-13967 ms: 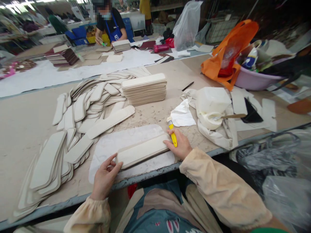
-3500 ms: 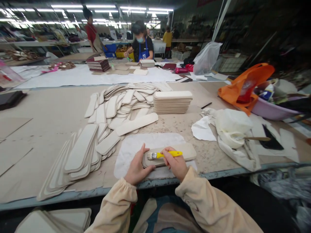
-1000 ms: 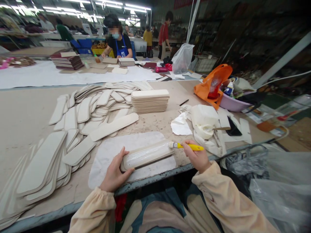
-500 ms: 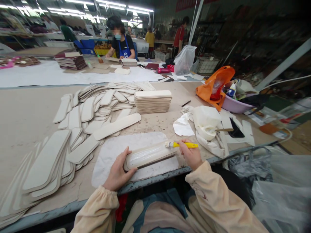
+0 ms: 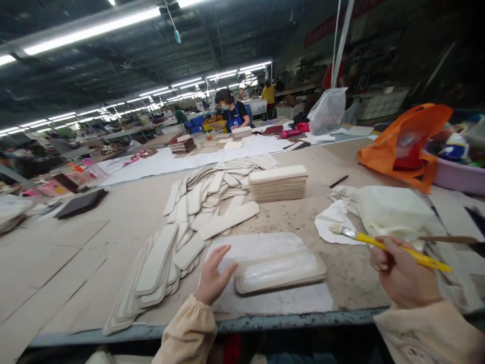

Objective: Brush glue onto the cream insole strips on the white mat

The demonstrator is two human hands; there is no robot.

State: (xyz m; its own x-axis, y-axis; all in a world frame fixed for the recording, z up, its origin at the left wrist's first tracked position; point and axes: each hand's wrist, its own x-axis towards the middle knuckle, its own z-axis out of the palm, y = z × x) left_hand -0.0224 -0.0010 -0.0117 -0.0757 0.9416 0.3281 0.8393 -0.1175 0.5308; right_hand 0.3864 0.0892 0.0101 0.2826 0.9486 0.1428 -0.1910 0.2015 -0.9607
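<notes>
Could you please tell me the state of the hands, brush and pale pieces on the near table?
Front stack: flat, streaked glossy on top
Tall stack: neatly squared
Loose pieces: overlapping, fanned out
Yellow brush: gripped by its handle, bristles clear of the front stack
Left hand: open, gripping nothing
Right hand: closed around the brush

In the right hand, a slim yellow plastic brush looks smooth; beside the left hand, a long cream card-like strip looks glossy.

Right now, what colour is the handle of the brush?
Yellow: the brush handle shows best in the head view, on either side of the right hand.
</notes>
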